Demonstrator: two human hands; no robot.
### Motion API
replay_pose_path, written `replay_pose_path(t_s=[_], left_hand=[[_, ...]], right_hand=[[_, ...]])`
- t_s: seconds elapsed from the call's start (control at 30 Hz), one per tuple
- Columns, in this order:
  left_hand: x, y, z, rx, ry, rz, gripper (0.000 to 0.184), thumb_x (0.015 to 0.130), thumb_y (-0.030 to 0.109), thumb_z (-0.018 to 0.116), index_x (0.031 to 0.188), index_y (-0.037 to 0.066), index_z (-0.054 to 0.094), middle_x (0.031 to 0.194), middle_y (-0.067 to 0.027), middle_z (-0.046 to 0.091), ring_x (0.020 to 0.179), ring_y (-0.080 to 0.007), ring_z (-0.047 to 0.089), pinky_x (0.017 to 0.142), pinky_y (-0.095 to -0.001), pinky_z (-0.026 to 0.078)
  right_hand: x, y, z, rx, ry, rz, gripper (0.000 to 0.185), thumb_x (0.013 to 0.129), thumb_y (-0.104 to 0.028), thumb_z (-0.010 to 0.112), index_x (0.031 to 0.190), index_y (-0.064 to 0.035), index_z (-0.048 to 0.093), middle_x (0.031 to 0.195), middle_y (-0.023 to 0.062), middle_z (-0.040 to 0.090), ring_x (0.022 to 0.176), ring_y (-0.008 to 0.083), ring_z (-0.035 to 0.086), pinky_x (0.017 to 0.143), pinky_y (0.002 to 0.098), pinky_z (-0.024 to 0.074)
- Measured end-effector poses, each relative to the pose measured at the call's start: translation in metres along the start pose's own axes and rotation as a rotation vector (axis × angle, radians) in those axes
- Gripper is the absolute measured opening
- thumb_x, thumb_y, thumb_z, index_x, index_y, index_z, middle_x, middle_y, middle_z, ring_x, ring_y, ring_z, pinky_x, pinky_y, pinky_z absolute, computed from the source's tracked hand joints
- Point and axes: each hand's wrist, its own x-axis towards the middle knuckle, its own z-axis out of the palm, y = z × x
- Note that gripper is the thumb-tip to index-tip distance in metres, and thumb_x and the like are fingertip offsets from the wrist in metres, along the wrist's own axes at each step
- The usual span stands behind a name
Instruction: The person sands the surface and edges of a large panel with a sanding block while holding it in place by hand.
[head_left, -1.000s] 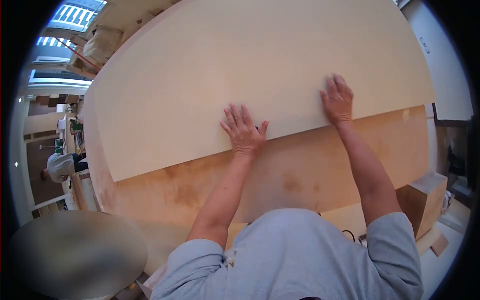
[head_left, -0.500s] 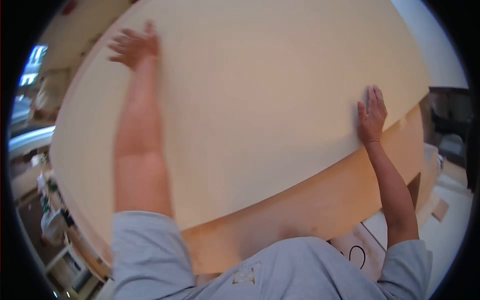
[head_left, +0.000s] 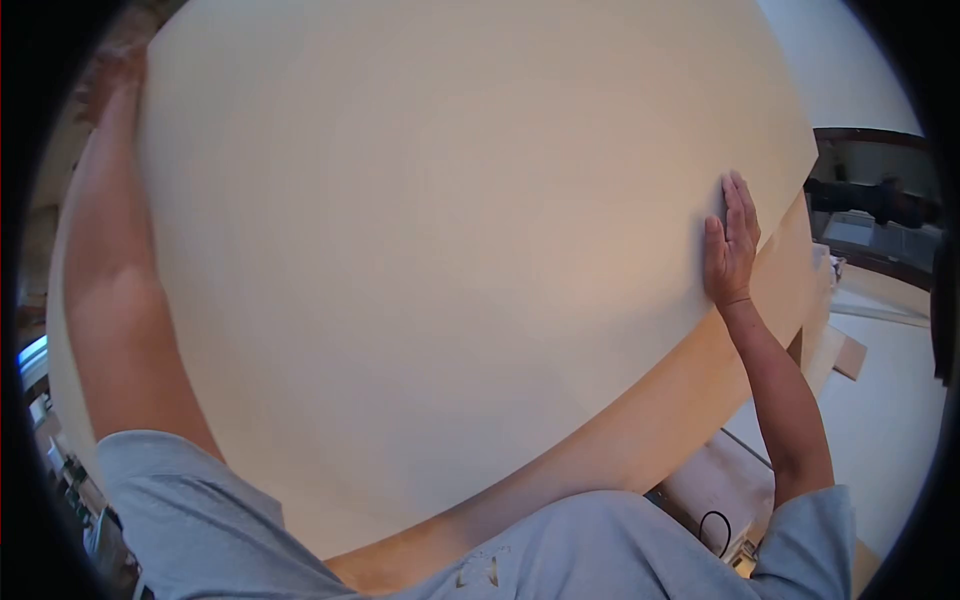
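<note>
Where the left hand (head_left: 115,80) stretches out: a dim blur at the upper outer edge of the pale sheet (head_left: 440,200); how far its fingers are spread, and whether they have hold of that edge, I cannot tell.
Left margin, nearer the person than the left fingers: small cluttered things, too blurred to name, beside the grey sleeve (head_left: 180,500).
Pale sheet, spanning the space between the left and right fingers: big and flat, cream to off-white, plain and smooth-looking, with a soft warm glow just short of the right fingers and a greyer shade toward the person's shirt (head_left: 600,550); its edges look bowed in this wide view, and one corner juts out to the right beyond the right fingertips.
Brown board (head_left: 640,425), on the person's side of the right fingers: a tan-orange strip showing from under the sheet's near edge, slanting up to the right.
Black cable (head_left: 704,528), well below the right fingers: a thin loop beside the shirt.
Right hand (head_left: 735,250): laid on the sheet close to its near edge, fingers straight and together, thumb apart on their left, nothing gripped.
Small brown offcut (head_left: 850,357), right of the right fingers and nearer the person: lying at the edge of a white surface (head_left: 890,400).
</note>
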Motion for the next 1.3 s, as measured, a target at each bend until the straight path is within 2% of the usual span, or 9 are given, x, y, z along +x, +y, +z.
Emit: replay_pose_path(t_s=[0.07,0.13,0.2,0.43,0.63,0.8,1.03,1.17,1.3], left_hand=[[-0.024,0.000,-0.068,-0.042,-0.224,-0.118,0.105,0.089,0.088,0.031,0.155,0.007,0.041,0.158,-0.0264,0.039,0.147,-0.0484,0.031,0.115,-0.0732,0.021],[-0.059,-0.020,-0.076,0.005,-0.194,-0.127,0.102,0.090,0.089,0.026,0.158,0.014,0.040,0.160,-0.0240,0.038,0.148,-0.0450,0.033,0.117,-0.0706,0.022],[-0.138,0.021,-0.122,0.079,-0.159,-0.083,0.100,0.093,0.086,0.024,0.158,0.011,0.038,0.158,-0.0246,0.040,0.148,-0.0453,0.033,0.116,-0.0694,0.027],[-0.364,0.033,-0.287,-0.017,-0.132,0.069,0.084,0.101,0.065,0.044,0.154,-0.001,0.039,0.156,-0.0317,0.039,0.148,-0.0515,0.032,0.112,-0.0727,0.029],[-0.543,0.018,-0.423,-0.222,-0.379,0.038,0.085,0.102,0.057,0.048,0.159,-0.004,0.028,0.162,-0.0342,0.027,0.152,-0.0545,0.017,0.117,-0.0733,0.011],[-0.516,0.023,-0.422,-0.190,-0.387,0.053,0.086,0.101,0.058,0.049,0.158,-0.004,0.030,0.162,-0.0336,0.026,0.152,-0.0545,0.018,0.117,-0.0740,0.013],[-0.315,0.031,-0.271,0.049,-0.153,-0.038,0.084,0.099,0.063,0.049,0.153,0.000,0.041,0.158,-0.0301,0.038,0.148,-0.0492,0.032,0.114,-0.0715,0.025],[-0.194,0.011,-0.184,0.152,-0.193,-0.177,0.091,0.100,0.073,0.030,0.160,0.004,0.032,0.164,-0.0270,0.030,0.153,-0.0475,0.021,0.119,-0.0697,0.018],[-0.097,-0.026,-0.100,0.151,-0.135,-0.313,0.099,0.097,0.080,0.025,0.161,0.004,0.029,0.165,-0.0277,0.026,0.154,-0.0473,0.019,0.119,-0.0699,0.014]], right_hand=[[0.007,-0.022,-0.007,-0.003,0.019,0.010,0.059,0.106,-0.044,0.047,0.153,-0.0087,0.045,0.159,0.0146,0.043,0.149,0.0327,0.037,0.119,0.0453,0.0286],[0.005,-0.033,-0.003,0.002,0.034,0.018,0.059,0.106,-0.044,0.047,0.154,-0.0093,0.045,0.159,0.0139,0.043,0.149,0.0322,0.037,0.119,0.0454,0.0278],[-0.004,0.009,0.004,-0.014,0.057,0.022,0.059,0.106,-0.045,0.048,0.153,-0.0098,0.046,0.159,0.0133,0.043,0.149,0.0319,0.038,0.120,0.0459,0.0270],[0.004,0.007,0.021,-0.119,0.108,0.031,0.061,0.104,-0.048,0.051,0.151,-0.0084,0.047,0.158,0.0151,0.043,0.149,0.0320,0.037,0.120,0.0472,0.0272],[0.008,-0.014,0.027,-0.098,0.120,0.007,0.063,0.103,-0.047,0.054,0.149,-0.0044,0.049,0.158,0.0155,0.043,0.149,0.0324,0.037,0.119,0.0475,0.0278],[0.004,-0.008,0.025,-0.087,0.138,-0.016,0.061,0.104,-0.047,0.053,0.147,-0.0047,0.051,0.156,0.0160,0.045,0.147,0.0326,0.038,0.118,0.0480,0.0292],[-0.004,0.020,0.020,-0.025,0.144,-0.060,0.058,0.105,-0.045,0.050,0.148,-0.0053,0.051,0.155,0.0154,0.047,0.145,0.0337,0.041,0.118,0.0482,0.0306],[-0.008,0.018,0.012,-0.036,0.069,-0.009,0.058,0.106,-0.043,0.048,0.150,-0.0059,0.048,0.156,0.0148,0.046,0.146,0.0331,0.040,0.119,0.0470,0.0290],[-0.005,0.017,0.005,-0.035,0.015,0.013,0.057,0.106,-0.040,0.045,0.152,-0.0060,0.045,0.158,0.0151,0.044,0.147,0.0332,0.039,0.120,0.0450,0.0273]])
